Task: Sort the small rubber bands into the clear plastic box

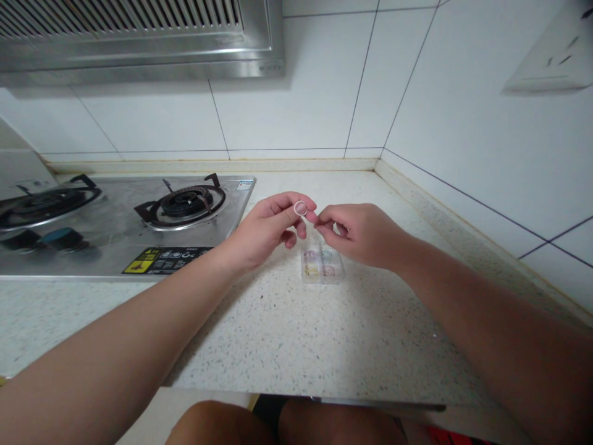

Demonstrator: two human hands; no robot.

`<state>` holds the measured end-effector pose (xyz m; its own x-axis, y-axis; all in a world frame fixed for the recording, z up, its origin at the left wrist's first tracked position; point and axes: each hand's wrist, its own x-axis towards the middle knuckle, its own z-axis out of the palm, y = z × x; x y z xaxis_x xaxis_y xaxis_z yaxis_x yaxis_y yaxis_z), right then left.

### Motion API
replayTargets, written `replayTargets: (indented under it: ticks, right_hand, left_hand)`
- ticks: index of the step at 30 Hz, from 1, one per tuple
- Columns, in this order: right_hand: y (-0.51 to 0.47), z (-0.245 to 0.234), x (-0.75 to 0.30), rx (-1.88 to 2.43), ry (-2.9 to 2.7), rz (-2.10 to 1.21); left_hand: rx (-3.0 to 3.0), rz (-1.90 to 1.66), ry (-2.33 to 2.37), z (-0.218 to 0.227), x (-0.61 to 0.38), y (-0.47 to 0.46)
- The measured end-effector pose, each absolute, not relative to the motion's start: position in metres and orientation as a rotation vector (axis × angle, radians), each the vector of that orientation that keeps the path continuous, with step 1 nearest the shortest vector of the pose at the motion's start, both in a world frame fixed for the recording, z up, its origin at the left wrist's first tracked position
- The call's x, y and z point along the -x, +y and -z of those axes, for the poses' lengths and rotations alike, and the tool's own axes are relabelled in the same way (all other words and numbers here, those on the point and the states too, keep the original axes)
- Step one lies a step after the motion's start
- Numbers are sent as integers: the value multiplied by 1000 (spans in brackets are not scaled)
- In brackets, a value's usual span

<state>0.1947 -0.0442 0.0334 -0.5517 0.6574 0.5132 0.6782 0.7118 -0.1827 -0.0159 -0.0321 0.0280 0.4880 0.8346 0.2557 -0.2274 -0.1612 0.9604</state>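
My left hand [280,219] is closed in a pinch on a small pale ring [300,202], held up between thumb and fingers. Close beside it, my right hand [356,232] has its thumb and forefinger pressed together near the left fingertips. Whatever lies in that right pinch is too small to make out. Below both hands, on the counter, stands a clear plastic box [323,281] with compartments. Small ring-like pieces in pink, yellow and other colours show inside it, and my right hand hides part of its far side.
The speckled counter [287,334] runs to a tiled wall at the back and right. To the left is a steel gas stove [109,247] with two burners and knobs. A range hood [139,62] hangs above, and a wall socket [553,68] is at upper right.
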Motion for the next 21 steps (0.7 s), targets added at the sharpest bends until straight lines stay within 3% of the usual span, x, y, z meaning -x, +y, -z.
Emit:
replayTargets:
  ticks: [21]
  right_hand:
    - [-45,-33,-195,1037,-2421,114]
  left_hand:
    - [-1332,-957,484,-28,14,-35]
